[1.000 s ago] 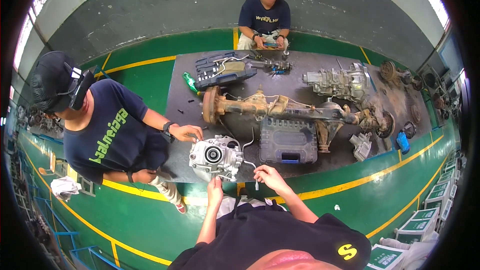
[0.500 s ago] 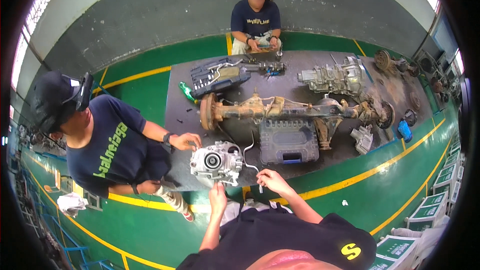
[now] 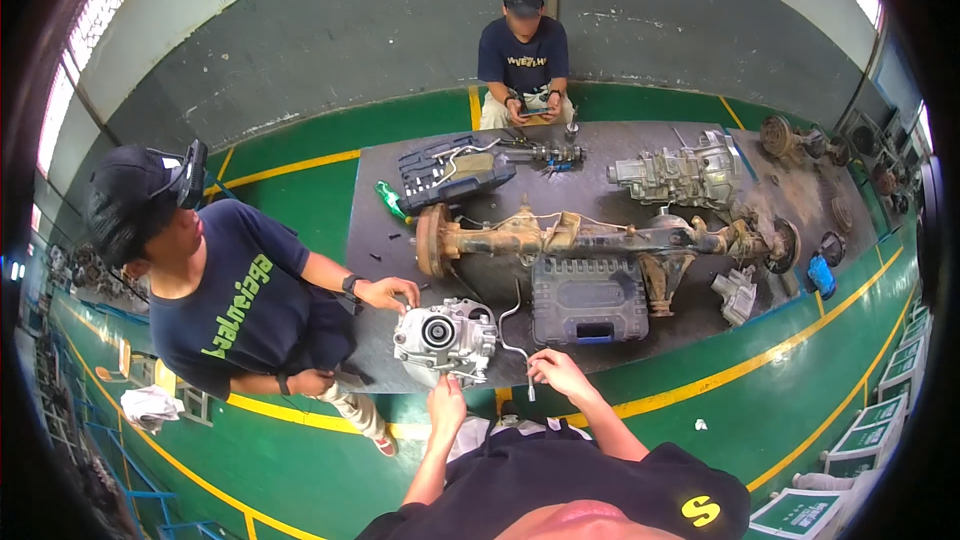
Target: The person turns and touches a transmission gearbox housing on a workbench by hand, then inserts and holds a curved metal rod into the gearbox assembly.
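Note:
A silver metal gear housing [image 3: 425,351] with a dark round bore sits at the table's near edge. My left hand [image 3: 446,406] is closed at the housing's near lower edge; what its fingers grip there is too small to make out. To the housing's right stands a bent steel speed brace [image 3: 511,338], its crank curving past the housing. My right hand [image 3: 562,374] is closed on the brace near its lower end. From the left, a co-worker's hand [image 3: 388,293] touches the top of the housing.
Across the table [image 3: 480,270] lies a long rusty axle [image 3: 600,237]. A dark tool case [image 3: 590,302] lies just in front of it. An opened socket set [image 3: 455,172], a green bottle [image 3: 391,200] and a gearbox [image 3: 680,172] are farther back. Another person sits beyond the table.
The whole view has shifted slightly, so everything appears lower and to the right. Both my hands stay at the housing and the speed brace, and the co-worker's hand remains on the housing.

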`<state>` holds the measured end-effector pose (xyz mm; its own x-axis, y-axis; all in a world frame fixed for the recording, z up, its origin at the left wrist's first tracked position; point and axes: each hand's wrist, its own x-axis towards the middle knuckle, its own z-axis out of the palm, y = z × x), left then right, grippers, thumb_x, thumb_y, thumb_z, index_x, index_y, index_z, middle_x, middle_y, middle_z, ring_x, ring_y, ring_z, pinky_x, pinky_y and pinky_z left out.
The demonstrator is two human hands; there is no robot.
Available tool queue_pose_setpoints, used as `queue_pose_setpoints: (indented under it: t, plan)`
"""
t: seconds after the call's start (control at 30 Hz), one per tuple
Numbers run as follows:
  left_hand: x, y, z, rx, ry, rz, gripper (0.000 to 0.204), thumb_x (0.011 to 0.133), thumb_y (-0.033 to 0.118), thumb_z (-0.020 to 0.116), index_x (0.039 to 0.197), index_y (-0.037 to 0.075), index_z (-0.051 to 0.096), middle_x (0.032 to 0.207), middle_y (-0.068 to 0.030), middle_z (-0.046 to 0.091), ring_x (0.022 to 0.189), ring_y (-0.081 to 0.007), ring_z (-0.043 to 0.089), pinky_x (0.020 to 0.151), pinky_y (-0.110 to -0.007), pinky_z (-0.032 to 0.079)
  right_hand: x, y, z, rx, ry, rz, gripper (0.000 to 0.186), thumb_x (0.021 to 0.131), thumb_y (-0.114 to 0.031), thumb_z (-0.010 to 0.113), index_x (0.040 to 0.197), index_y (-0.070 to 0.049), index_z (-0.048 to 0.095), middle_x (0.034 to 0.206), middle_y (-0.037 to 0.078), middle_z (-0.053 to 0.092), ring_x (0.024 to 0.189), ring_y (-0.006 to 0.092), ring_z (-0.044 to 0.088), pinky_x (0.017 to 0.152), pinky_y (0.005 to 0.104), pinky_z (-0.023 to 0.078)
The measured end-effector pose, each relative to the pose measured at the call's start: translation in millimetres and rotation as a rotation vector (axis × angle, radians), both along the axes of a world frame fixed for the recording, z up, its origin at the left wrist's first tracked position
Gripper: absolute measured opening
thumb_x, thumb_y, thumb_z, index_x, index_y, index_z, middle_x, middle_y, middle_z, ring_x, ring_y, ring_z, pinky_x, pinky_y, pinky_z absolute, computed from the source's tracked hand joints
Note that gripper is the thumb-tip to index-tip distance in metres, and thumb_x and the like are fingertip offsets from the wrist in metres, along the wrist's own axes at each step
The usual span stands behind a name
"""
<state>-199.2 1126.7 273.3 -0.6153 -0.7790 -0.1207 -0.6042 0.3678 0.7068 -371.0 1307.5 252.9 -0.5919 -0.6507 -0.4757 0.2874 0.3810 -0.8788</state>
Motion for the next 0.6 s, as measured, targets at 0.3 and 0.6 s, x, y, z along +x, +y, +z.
queue_pose_setpoints:
  t: [0.3,0.6]
  plan:
    - [4,2,6,-0.038,-0.093,-0.105,0.037,0.099,0.030,0.038,0.097,0.000,0.059,0.084,-0.0302,0.063,0.084,-0.0524,0.057,0.076,-0.060,0.041,4,5,-1,-0.029,-0.006,-0.020,0.024,0.092,-0.011,0.048,0.109,0.000,0.061,0.091,0.007,0.066,0.078,0.0131,0.061,0.073,0.0263,0.049]
    - [6,0,9,-0.051,-0.045,-0.120,0.037,0.100,0.031,0.037,0.096,0.001,0.058,0.083,-0.0292,0.063,0.085,-0.0519,0.058,0.077,-0.060,0.042,7,13,1,0.000,-0.004,-0.045,0.023,0.093,-0.011,0.048,0.108,0.001,0.060,0.091,0.007,0.066,0.079,0.0128,0.061,0.073,0.0264,0.049]
